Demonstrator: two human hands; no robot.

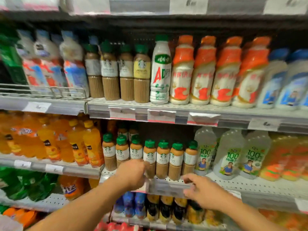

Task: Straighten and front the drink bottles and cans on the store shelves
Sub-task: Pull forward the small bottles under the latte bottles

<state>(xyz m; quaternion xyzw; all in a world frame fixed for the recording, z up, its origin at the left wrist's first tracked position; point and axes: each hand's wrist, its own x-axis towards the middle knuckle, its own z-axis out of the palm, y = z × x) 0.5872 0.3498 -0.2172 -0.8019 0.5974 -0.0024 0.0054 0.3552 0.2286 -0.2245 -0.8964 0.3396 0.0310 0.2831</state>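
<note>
A row of brown coffee bottles (163, 157) with green caps and white labels stands along the front of the middle shelf (221, 182). My left hand (131, 174) reaches in at the row's left part. Its fingers curl round the lower body of one coffee bottle (149, 154), and it hides the bases of the two bottles to the left. My right hand (200, 190) is at the shelf's front rail (168, 187), just below the rightmost coffee bottles, with loosely bent fingers that hold nothing. More coffee bottles (141, 75) stand on the shelf above.
Orange juice bottles (90, 144) crowd the left bay and pale coconut drink bottles (228, 155) stand to the right. A white bottle with a green cap (160, 70) and orange-topped bottles (203, 72) fill the upper shelf. Cans and small bottles (155, 209) sit below. The picture is motion-blurred.
</note>
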